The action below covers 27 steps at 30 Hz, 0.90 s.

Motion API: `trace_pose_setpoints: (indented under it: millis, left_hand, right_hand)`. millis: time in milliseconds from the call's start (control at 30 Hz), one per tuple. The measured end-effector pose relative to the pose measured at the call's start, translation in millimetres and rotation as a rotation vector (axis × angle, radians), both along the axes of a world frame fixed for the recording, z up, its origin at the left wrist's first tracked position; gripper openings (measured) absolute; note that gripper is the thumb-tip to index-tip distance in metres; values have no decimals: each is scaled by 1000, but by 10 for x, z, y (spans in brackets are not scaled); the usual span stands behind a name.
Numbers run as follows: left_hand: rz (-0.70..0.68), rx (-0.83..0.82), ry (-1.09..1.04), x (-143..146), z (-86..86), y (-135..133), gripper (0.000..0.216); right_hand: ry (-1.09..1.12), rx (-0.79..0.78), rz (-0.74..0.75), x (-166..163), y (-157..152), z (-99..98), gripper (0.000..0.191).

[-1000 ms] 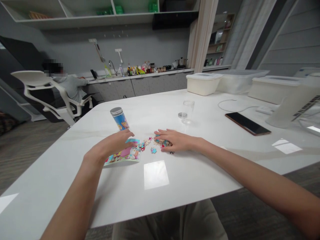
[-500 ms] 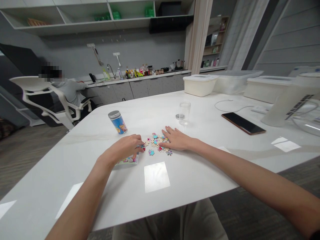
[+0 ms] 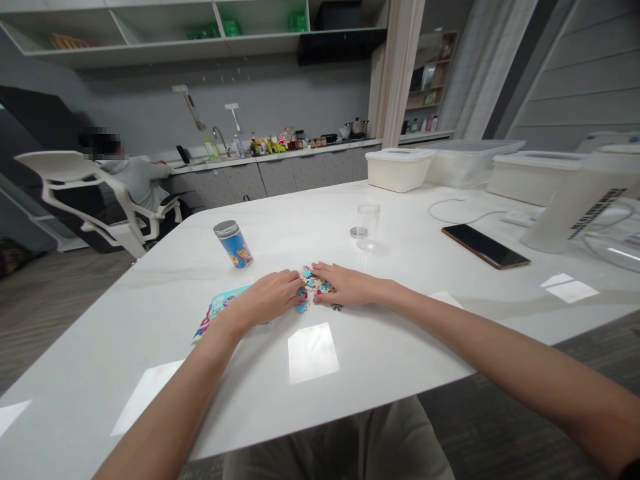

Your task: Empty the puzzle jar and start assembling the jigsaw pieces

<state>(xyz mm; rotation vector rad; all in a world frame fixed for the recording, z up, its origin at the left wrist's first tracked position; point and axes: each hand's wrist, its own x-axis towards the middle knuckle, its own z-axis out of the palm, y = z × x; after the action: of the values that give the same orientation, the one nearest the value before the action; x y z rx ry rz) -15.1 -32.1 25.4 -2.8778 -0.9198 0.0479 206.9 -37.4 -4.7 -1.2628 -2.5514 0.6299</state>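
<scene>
A small pile of jigsaw puzzle pieces (image 3: 314, 283) lies on the white table between my two hands. My left hand (image 3: 276, 293) rests at the pile's left side, fingers curved and apart, its fingertips touching the pieces. From the right, my right hand (image 3: 345, 283) lies over the pile's edge with thumb and fingers spread around it. Partly hidden under my left wrist and hand is a colourful picture card (image 3: 217, 310). Beyond the left hand stands a blue printed canister (image 3: 235, 245) with a silver lid.
A clear jar (image 3: 369, 228) stands behind the pile, with a silver lid (image 3: 358, 233) beside it. To the right lie a phone (image 3: 485, 245) and a cable; a bottle (image 3: 565, 213) and lidded bins (image 3: 400, 172) stand farther back. A person (image 3: 135, 180) sits in a chair at left.
My left hand has moved right and the right hand slightly left, so the pieces are gathered into a tighter pile. More of the picture card shows at left.
</scene>
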Motion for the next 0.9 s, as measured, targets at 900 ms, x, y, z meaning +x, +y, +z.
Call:
trace_pose_setpoints:
  millis: [900]
  left_hand:
    - [-38,218,-9,-41,73,-1,25]
  right_hand:
    - [289,283,10,22,99,-55,22]
